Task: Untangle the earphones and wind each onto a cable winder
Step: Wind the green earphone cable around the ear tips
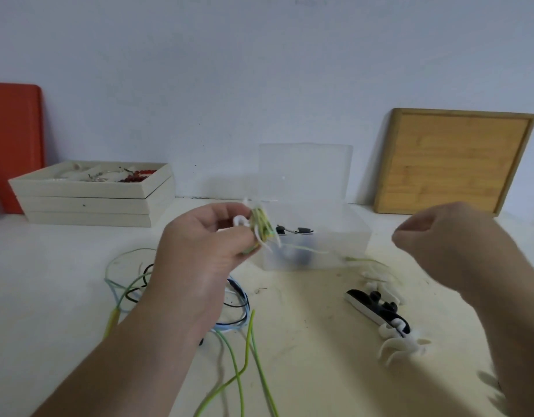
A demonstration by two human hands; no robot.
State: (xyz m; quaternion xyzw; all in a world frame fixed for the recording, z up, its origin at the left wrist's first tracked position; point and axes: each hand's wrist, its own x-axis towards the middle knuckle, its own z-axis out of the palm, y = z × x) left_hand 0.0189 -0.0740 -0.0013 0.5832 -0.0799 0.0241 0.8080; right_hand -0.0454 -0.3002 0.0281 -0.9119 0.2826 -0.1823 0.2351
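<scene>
A white cable winder (241,221) partly wound with green earphone cable (261,227) is pinched in the left hand (205,245). The right hand (446,245), raised apart, is curled; its grip cannot be told.

Pale table (304,341) bears tangled earphone cables (238,311), clear box (319,236), stacked trays (88,203)

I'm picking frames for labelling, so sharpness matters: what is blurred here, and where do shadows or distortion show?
Head view: the winder with green cable in the left hand is smeared by motion, and the right hand is soft too. The stacked trays and wooden board look sharper. A faint shadow lies on the table at lower right. Wide-angle stretch enlarges the forearms.
</scene>
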